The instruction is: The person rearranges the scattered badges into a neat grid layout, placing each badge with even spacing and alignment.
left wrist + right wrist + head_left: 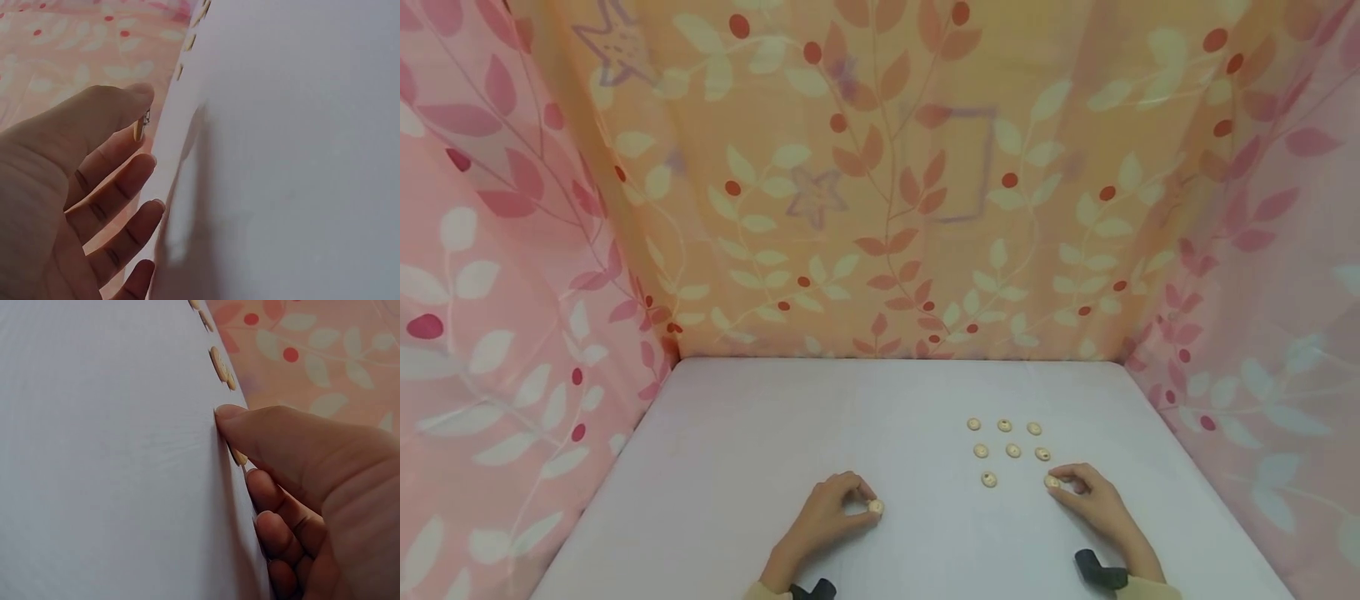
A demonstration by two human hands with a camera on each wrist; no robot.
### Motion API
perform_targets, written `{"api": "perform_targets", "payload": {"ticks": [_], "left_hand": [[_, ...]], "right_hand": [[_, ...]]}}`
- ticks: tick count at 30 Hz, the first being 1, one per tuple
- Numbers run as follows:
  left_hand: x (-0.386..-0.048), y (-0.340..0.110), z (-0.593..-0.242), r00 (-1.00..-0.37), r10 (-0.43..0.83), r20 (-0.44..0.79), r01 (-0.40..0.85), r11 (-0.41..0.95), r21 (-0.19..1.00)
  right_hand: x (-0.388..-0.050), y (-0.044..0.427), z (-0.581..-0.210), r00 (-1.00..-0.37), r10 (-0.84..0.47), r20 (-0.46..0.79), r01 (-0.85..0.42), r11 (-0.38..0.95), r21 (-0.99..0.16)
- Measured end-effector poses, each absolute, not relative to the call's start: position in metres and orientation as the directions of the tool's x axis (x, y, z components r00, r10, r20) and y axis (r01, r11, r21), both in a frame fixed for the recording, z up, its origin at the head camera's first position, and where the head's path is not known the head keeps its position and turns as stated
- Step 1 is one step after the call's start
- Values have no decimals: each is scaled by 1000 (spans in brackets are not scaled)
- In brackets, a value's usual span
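Observation:
Between thumb and index finger, my left hand [837, 514] pinches a small round wooden disc [876, 507] above the white table. Dark marks show on that disc's face in the left wrist view, and the other fingers [134, 178] are loosely bent. On the right, my right hand [1093, 497] holds another wooden disc [1052, 482] by thumb and fingertips, at the table surface. In the right wrist view the thumb hides part of this disc [237, 455]. Several similar discs [1012, 451] lie flat in rows just beyond and left of the right hand.
The white tabletop [737, 433] stretches out on both sides of the hands. A patterned orange cloth [887, 183] hangs at the back edge, with pink leaf-patterned cloths [490, 333] along the sides. Dark wrist mounts [1100, 569] sit on both wrists.

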State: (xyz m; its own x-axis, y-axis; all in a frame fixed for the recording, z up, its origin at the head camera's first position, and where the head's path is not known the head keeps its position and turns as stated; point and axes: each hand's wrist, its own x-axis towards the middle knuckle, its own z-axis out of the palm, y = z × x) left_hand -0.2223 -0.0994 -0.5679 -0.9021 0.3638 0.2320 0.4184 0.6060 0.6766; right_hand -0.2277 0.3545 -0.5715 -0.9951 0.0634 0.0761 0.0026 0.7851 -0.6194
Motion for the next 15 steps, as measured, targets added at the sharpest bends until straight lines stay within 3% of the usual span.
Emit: {"api": "perform_targets", "payload": {"ticks": [15], "left_hand": [[-238,-49,-564,-837,408,365,541,522,659]], "right_hand": [[-227,351,-573,-993,84,79,17,785,-619]]}}
